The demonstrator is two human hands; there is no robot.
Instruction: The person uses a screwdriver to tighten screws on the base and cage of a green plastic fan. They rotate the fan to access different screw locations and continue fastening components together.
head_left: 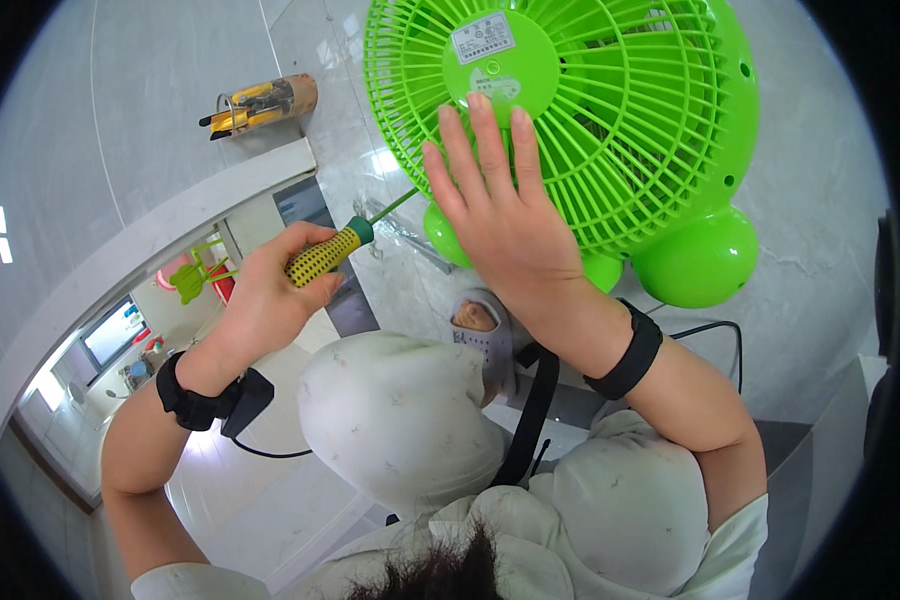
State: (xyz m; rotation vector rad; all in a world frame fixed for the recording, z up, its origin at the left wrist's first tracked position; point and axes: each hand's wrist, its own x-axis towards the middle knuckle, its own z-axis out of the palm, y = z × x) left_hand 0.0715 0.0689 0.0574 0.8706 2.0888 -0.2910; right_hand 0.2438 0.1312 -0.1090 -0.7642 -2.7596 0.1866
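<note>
A bright green fan (590, 130) fills the upper middle, its round grille and labelled hub facing up toward me. My right hand (510, 200) lies flat with fingers spread over the grille, fingertips reaching the hub's lower edge. In my left hand (280, 285) is a screwdriver (325, 258) with a yellow, dark-dotted handle and green collar. Its thin shaft runs up to the left edge of the grille; the tip is hidden there, so I cannot tell what it touches.
A holder (288, 97) with yellow-and-black tools lies at upper left. Clear plastic (405, 235) is left of the fan's base. My slippered foot (482, 325) stands just below the fan. A black cable (738, 345) curves at right. Beyond a doorway at left is a green frame (195, 275).
</note>
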